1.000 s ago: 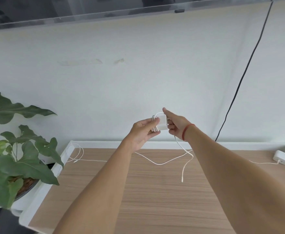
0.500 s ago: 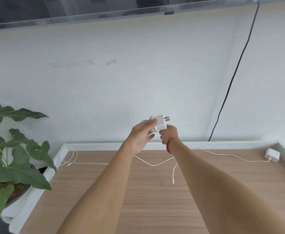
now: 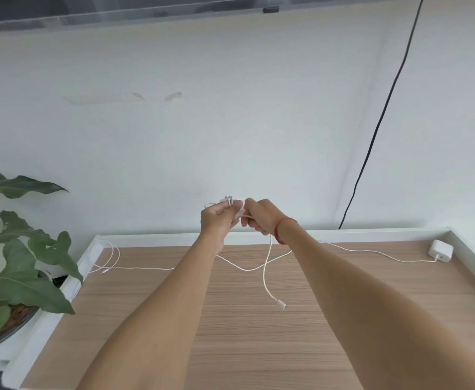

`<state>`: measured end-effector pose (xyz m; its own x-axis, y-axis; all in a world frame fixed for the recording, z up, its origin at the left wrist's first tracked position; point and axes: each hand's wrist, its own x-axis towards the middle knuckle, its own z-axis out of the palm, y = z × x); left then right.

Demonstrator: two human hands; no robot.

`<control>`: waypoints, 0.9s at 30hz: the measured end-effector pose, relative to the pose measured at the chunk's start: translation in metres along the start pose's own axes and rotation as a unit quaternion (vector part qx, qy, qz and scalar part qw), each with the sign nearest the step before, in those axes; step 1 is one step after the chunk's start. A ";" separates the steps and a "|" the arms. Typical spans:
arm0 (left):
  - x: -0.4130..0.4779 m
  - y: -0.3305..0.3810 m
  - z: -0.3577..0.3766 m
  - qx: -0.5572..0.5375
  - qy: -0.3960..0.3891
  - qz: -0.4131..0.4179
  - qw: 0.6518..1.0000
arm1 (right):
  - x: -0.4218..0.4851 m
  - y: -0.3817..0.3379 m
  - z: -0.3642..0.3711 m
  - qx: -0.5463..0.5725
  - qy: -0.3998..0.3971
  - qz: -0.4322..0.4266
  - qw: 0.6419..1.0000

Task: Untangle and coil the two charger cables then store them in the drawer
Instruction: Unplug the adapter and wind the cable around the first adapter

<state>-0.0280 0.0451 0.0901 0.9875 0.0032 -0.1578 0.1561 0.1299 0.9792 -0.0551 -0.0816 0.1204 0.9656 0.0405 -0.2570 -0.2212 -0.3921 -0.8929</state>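
Cable (image 3: 265, 280), pinched by the right hand (image 3: 261, 218) and wrapped round the charger (image 3: 228, 199) gripped by the left hand (image 3: 221, 218), could snag the other cable (image 3: 371, 251) it crosses.

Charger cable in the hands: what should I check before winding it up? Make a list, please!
1. Left hand holds the charger: ok.
2. Right hand pinches the cable: ok.
3. Cable end hangs loose: ok.
4. Cable free of the second cable: cannot tell, they cross in view.
5. Second cable coiled: not ok, it lies stretched over the table.
6. Drawer open: cannot tell, not in view.
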 end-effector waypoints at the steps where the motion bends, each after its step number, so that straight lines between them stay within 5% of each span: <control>1: 0.001 -0.004 -0.002 0.002 0.002 -0.003 1.000 | 0.000 -0.005 -0.002 0.014 0.006 -0.012 1.000; 11: -0.005 -0.003 -0.006 -0.057 -0.030 -0.089 0.994 | 0.009 -0.031 -0.024 0.049 0.058 -0.069 0.995; 18: -0.013 -0.006 -0.009 0.001 -0.100 -0.056 0.993 | 0.015 -0.022 -0.027 0.053 0.082 -0.068 0.993; 27: -0.013 -0.009 -0.007 0.006 -0.083 -0.092 0.992 | 0.016 -0.014 -0.022 0.039 0.106 -0.063 0.992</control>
<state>-0.0423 0.0510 0.0822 0.9323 -0.1835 -0.3117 0.3333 0.1009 0.9374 -0.0337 -0.0962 0.1366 0.9914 -0.1128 -0.0661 -0.0996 -0.3235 -0.9410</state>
